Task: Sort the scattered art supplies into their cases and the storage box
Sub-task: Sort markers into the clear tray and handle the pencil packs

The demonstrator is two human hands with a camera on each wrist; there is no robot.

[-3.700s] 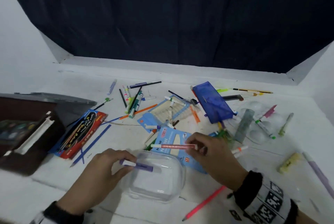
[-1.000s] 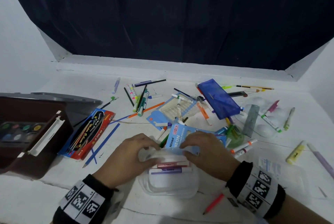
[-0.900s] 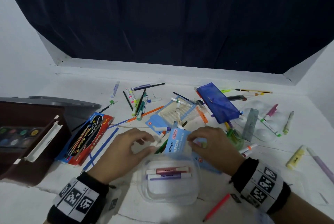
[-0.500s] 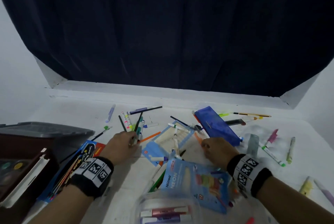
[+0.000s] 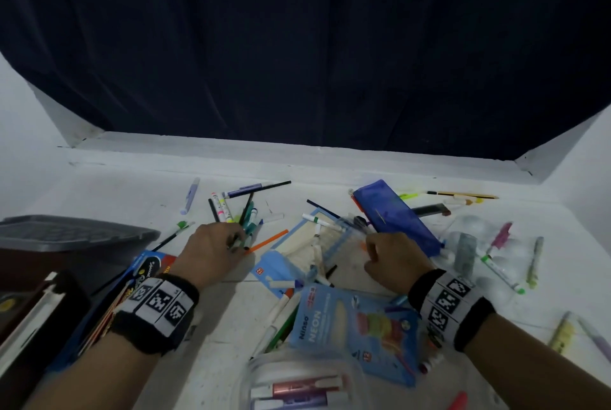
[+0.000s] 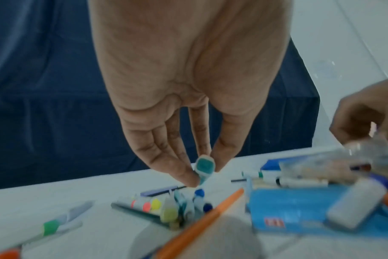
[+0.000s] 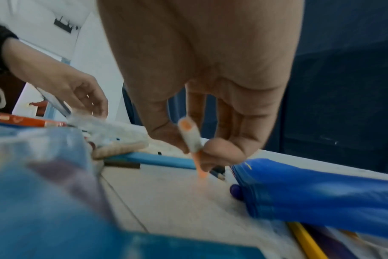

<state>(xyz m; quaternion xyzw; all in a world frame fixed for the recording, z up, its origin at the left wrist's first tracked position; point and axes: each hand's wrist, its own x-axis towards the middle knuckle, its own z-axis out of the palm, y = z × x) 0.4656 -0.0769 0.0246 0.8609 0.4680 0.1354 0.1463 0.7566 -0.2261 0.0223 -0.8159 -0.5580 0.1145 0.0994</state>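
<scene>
- Sorting has barely begun: the bench is strewn with markers, pencils and pens from its left side to its right.
- By my reckoning nearly all the work is left. The dark storage box stands open at the left, the blue pouch lies among loose pens, and the blue marker packs look mostly unfilled.
- Only the clear tub at the near edge holds anything, two or three pastel markers lying side by side.
- A second ago both hands were at that tub. Now they are stretched out to the far clutter, and the tub has dropped to the bottom of the head view.
- Left hand pinches a teal-capped marker between thumb and fingertips, just above a heap of markers.
- Right hand pinches an orange marker, just beside the pouch.
</scene>
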